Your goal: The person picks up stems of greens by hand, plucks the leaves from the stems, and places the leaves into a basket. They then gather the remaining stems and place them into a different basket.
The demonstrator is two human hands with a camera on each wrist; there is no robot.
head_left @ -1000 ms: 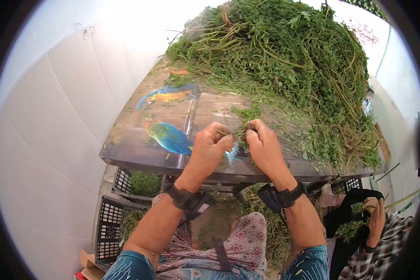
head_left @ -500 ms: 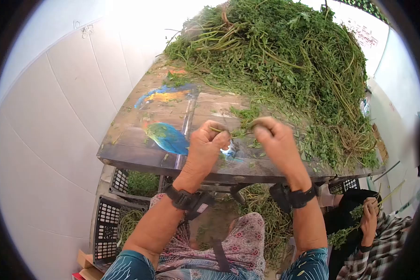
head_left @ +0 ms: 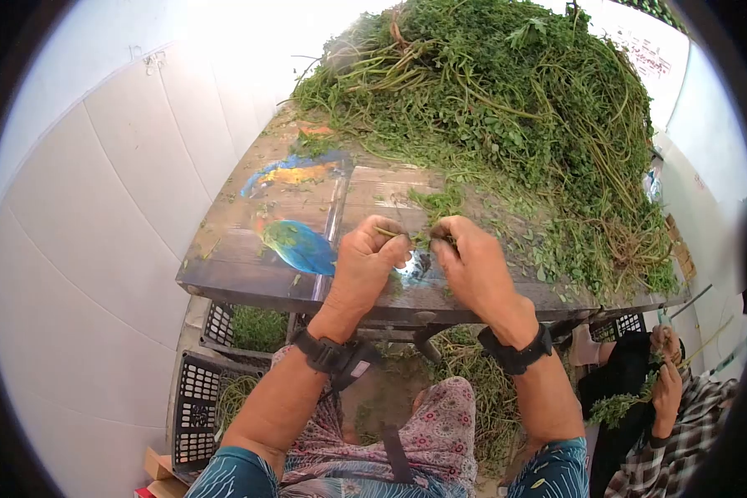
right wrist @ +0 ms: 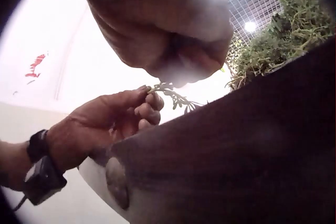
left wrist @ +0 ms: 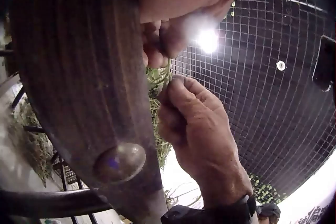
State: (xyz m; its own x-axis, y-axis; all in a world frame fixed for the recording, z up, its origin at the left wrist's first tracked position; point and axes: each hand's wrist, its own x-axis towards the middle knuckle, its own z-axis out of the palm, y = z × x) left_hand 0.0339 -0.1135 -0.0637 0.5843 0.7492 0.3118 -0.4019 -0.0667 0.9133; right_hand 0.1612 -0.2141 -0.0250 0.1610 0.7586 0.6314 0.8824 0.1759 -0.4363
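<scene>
My left hand pinches a thin leafy sprig between thumb and fingertips, over the table's near edge. A stub of its stem sticks out past the left fingers. Close on its right, my right hand has its thumb and index finger curled together. Seen from the left wrist, this right hand pinches the stem running between the two hands. Most of the sprig is hidden by the fingers in the head view. A small clump of picked greens lies just beyond the hands.
A large heap of leafy stems covers the back and right of the table. Loose leaves litter its top. Black crates with greens stand below left. Another person's hands hold a sprig at lower right.
My right hand moved right, away from the left hand, then came back close beside it. My left hand stays nearly still with the sprig. The other person's hands shifted on their sprig.
</scene>
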